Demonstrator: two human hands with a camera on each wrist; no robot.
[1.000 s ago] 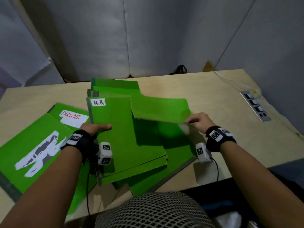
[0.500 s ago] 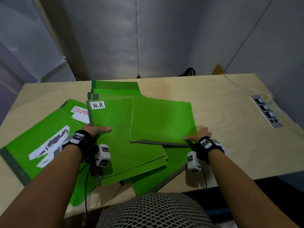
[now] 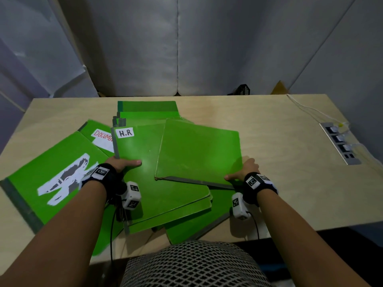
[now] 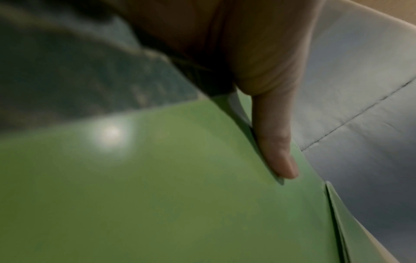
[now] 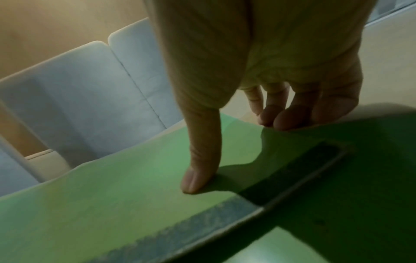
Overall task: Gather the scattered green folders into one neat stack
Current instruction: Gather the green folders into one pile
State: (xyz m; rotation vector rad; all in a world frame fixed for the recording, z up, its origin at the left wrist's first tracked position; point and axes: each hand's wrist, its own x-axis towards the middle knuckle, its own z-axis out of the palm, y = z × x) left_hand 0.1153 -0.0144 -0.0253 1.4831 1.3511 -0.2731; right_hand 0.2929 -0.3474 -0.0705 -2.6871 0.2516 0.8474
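Several green folders lie overlapped on the table [image 3: 269,141]. My left hand [image 3: 122,163] grips the left edge of the folder labelled H.R [image 3: 145,166], its thumb [image 4: 276,142] lying on the cover. My right hand [image 3: 243,169] pinches the near right corner of a plain green folder [image 3: 199,150] that lies tilted across the H.R folder. Its thumb [image 5: 202,160] presses on top, with the fingers [image 5: 276,115] curled at the edge. A folder marked DOCUMENT [image 3: 99,135] and one with a torn white patch [image 3: 51,168] lie at the left. More folders [image 3: 147,108] stick out behind, and another [image 3: 196,222] pokes out underneath.
A power strip [image 3: 339,146] with white cables is set into the table at the right. A small black object [image 3: 243,90] stands behind the far edge by the grey padded wall. A mesh surface [image 3: 192,264] sits just below the near table edge.
The plain folder, held raised and bent a second ago, has come down flat onto the pile. My right hand moved nearer and lower with it. The left hand kept its grip.
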